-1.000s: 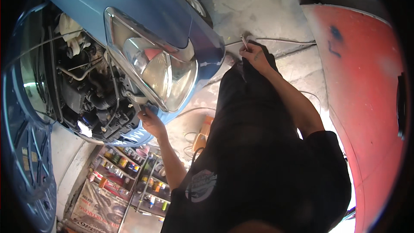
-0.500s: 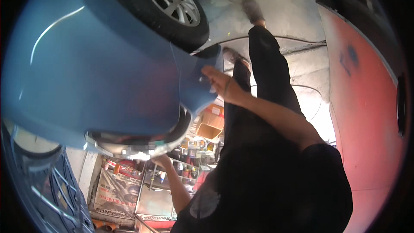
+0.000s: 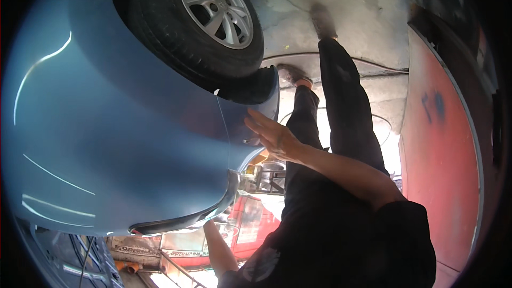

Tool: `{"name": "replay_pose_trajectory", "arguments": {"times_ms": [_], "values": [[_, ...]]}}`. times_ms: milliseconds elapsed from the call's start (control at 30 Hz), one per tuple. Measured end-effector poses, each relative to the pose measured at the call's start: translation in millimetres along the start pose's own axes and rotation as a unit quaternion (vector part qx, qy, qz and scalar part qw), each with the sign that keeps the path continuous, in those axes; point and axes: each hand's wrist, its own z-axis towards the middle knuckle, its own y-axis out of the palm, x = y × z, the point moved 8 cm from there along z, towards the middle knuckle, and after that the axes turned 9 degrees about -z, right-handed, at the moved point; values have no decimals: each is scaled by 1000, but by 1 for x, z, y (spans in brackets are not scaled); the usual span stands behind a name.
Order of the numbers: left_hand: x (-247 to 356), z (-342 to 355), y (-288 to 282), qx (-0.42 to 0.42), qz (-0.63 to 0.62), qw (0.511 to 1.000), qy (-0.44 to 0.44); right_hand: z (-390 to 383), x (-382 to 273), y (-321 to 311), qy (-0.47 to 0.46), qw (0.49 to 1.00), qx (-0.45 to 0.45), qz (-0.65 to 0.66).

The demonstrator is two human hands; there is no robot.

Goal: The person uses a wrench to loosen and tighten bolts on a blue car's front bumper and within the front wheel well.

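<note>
The right hand (image 3: pixel 276 140) has its grip unclenched, the fingers reaching out long and slightly apart over the glossy blue painted front bumper (image 3: pixel 248 113) of a car; whether the fingertips touch the paint, or the palm hides something small, cannot be told. The left hand is hidden behind the car's front edge, so its grip cannot be judged; only the bare left forearm (image 3: pixel 220 248) shows, just below the long, narrow, clear-and-chrome headlight (image 3: pixel 186 223).

The bumper lies directly under and beyond the right fingers. A thin vertical seam parts it from the broad, curved blue metal fender (image 3: pixel 117 117), left of the hand. Above the fingers stands a black rubber tyre (image 3: pixel 160 29) with a silver spoked wheel rim (image 3: pixel 216 8).

Between the bumper and the person's black-trousered legs (image 3: pixel 349 90), a round grey vessel-like thing (image 3: pixel 274 165) shows in the background, its contents too blurred to tell. Orange tubes (image 3: pixel 128 266) lie at the lower left. A dark cable (image 3: pixel 376 65) crosses the grey concrete floor (image 3: pixel 368 18), and a red painted panel (image 3: pixel 442 154) stands at the right.
</note>
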Motion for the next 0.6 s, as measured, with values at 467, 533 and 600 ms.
{"name": "replay_pose_trajectory", "arguments": {"times_ms": [467,533,600], "values": [[-6,1,-2,3,2,1000,22,22,-11,-18,-70,997,-9,22],[-9,6,1,5,0,999,44,19,4,-17,-59,994,-12,94],[-14,8,6,7,-5,997,70,16,4,-27,-56,993,-10,100]]}}
